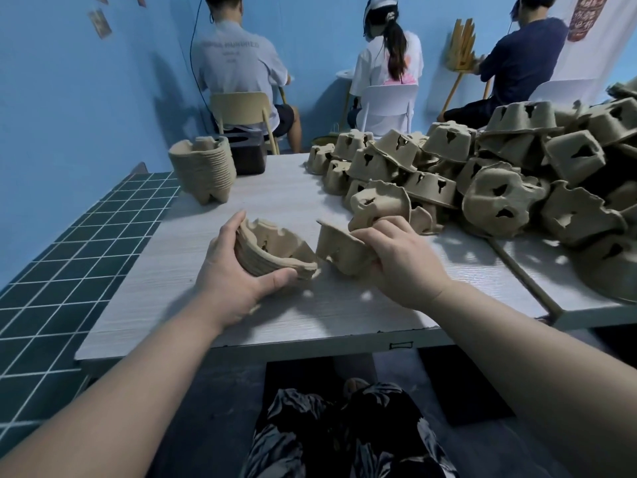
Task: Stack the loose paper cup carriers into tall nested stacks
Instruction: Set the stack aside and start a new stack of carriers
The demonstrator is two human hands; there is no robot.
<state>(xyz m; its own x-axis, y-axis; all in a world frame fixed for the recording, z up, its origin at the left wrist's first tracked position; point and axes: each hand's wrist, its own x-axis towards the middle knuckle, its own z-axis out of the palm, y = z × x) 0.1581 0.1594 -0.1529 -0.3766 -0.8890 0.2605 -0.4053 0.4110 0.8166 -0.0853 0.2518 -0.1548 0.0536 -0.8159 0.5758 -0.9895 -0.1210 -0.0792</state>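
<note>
left hand (230, 270): clamped on small nested stack (272, 251), table (310, 305) centre
right hand (401, 258): pinching 1 loose carrier (339, 251), touching that stack at 3 o'clock
finished stacks: 1 tall stack (203, 167), 10 o'clock
loose pile (482, 177): 2 o'clock, too many to count

The left hand (238, 270) grips a short nested stack of brown pulp cup carriers (272, 251). The right hand (400, 260) holds one loose brown pulp carrier (339, 250) beside it, over the pale wood-grain bench (310, 305).

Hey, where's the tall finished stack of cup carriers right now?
In the head view, the tall nested stack stands at the table's far left corner, beside a dark box.
</note>
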